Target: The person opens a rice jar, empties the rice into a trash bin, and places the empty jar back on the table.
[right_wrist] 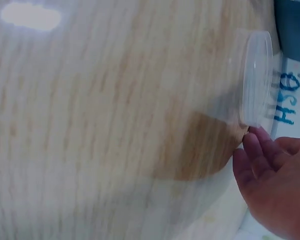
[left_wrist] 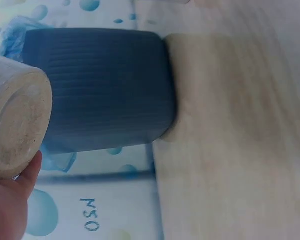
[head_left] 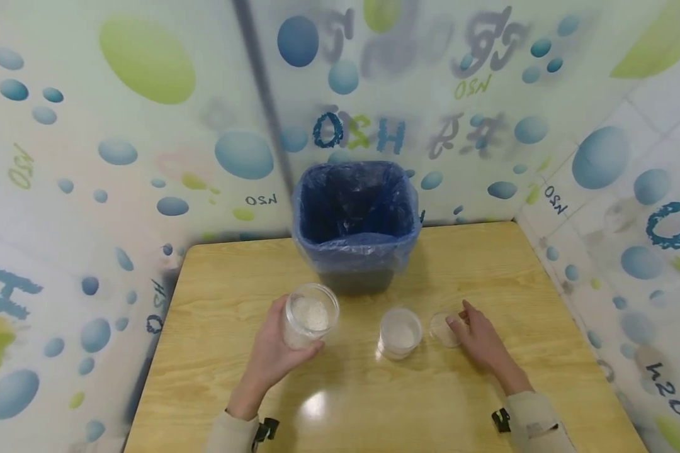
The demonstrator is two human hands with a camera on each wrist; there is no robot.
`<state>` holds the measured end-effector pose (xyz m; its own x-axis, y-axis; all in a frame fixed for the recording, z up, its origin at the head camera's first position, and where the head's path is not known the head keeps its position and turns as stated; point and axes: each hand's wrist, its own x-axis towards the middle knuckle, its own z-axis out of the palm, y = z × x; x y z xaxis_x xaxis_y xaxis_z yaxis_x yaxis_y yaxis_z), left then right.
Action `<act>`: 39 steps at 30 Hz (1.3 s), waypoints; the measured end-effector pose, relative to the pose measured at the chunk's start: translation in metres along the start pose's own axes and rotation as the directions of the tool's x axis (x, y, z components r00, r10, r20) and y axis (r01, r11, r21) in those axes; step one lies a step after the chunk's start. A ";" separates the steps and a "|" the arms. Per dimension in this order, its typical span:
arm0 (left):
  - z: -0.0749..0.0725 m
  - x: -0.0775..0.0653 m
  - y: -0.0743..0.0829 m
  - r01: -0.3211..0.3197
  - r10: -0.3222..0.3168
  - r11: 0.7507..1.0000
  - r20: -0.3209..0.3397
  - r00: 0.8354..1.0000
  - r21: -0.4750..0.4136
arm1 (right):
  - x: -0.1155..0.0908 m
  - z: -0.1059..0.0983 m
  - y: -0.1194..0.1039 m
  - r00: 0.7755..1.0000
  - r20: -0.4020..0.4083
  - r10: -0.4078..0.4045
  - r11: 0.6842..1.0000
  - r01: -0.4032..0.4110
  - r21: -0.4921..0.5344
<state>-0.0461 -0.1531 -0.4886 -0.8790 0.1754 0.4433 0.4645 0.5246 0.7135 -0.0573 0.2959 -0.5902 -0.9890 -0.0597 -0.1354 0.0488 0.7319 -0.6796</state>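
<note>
Plastic lid (head_left: 440, 330) lies left of the right hand (head_left: 481, 340) pinching it; left hand (head_left: 277, 351) grips a jar (head_left: 310, 314).

The desk (head_left: 402, 409) fills the lower middle of the frame, with one wall (head_left: 204, 113) behind it and another (head_left: 634, 220) along its right side. At its back edge, upper middle, stands the bin (head_left: 356, 283), a liner (head_left: 359, 253) inside and folded over the rim. Before the bin, a row runs left to right: the jar (head_left: 293, 338) in the left hand (head_left: 276, 354), with contents (head_left: 310, 313) inside it; the tub (head_left: 400, 333) on the desk, right of centre; then the lid (head_left: 443, 329), just beside the tub, with the right hand (head_left: 481, 340) at its right edge.
</note>
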 end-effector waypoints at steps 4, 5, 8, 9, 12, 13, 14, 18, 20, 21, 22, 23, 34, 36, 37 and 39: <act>-0.015 0.018 0.004 0.031 -0.031 0.999 0.020 0.999 0.009 | 0.004 -0.008 0.000 0.999 0.042 0.010 0.997 -0.013 0.082; -0.020 0.023 0.006 0.037 -0.037 0.999 0.028 0.999 0.011 | 0.004 -0.010 0.000 0.998 0.056 0.018 0.996 -0.023 0.091; -0.034 0.040 0.012 0.041 -0.042 0.999 0.042 0.998 0.020 | 0.000 -0.015 -0.002 0.996 0.073 0.045 0.994 -0.052 0.096; -0.038 0.046 0.014 0.038 -0.039 0.999 0.042 0.998 0.028 | -0.002 -0.016 -0.002 0.996 0.068 0.052 0.994 -0.059 0.094; -0.051 0.064 0.020 0.022 -0.025 0.998 0.038 0.999 0.066 | -0.006 -0.015 0.000 0.998 0.023 0.052 0.993 -0.055 0.105; -0.056 0.070 0.021 0.015 -0.018 0.997 0.036 0.999 0.072 | -0.007 -0.014 0.001 0.999 0.004 0.048 0.993 -0.048 0.109; -0.059 0.077 0.023 0.005 -0.008 0.996 0.035 0.999 0.084 | -0.008 -0.013 0.001 0.999 -0.012 0.042 0.993 -0.040 0.109; -0.073 0.105 0.027 -0.013 0.010 0.991 0.030 0.999 0.134 | -0.011 -0.012 0.002 0.998 -0.059 0.026 0.995 -0.020 0.101; -0.077 0.119 0.028 -0.019 0.014 0.988 0.037 0.999 0.153 | -0.013 -0.013 0.001 0.997 -0.073 0.022 0.995 -0.015 0.095; -0.079 0.125 0.028 -0.021 0.015 0.986 0.036 0.999 0.167 | -0.014 -0.013 0.000 0.996 -0.082 0.019 0.996 -0.012 0.091; -0.080 0.132 0.028 -0.025 0.019 0.982 0.035 0.999 0.187 | -0.015 -0.014 0.000 0.996 -0.089 0.017 0.996 -0.009 0.087; -0.082 0.138 0.029 -0.030 0.023 0.978 0.034 0.999 0.205 | -0.015 -0.014 -0.001 0.995 -0.097 0.014 0.997 -0.006 0.082; -0.091 0.184 0.029 -0.082 0.066 0.947 0.061 0.996 0.312 | -0.016 -0.014 -0.004 0.993 -0.120 -0.018 0.998 0.025 0.060; -0.092 0.188 0.028 -0.089 0.068 0.940 0.072 0.995 0.331 | -0.017 -0.013 -0.005 0.992 -0.123 -0.020 0.998 0.027 0.059; -0.093 0.190 0.027 -0.090 0.067 0.936 0.078 0.995 0.341 | -0.017 -0.012 -0.005 0.992 -0.127 -0.021 0.998 0.029 0.056; -0.093 0.194 0.026 -0.095 0.065 0.926 0.093 0.994 0.364 | -0.018 -0.011 -0.005 0.991 -0.128 -0.025 0.998 0.031 0.051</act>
<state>-0.1943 -0.1832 -0.3336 -0.8532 0.2862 0.4361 0.4746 0.7728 0.4214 -0.0417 0.3009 -0.5765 -0.9996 0.0099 -0.0251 0.0249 0.6939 -0.7196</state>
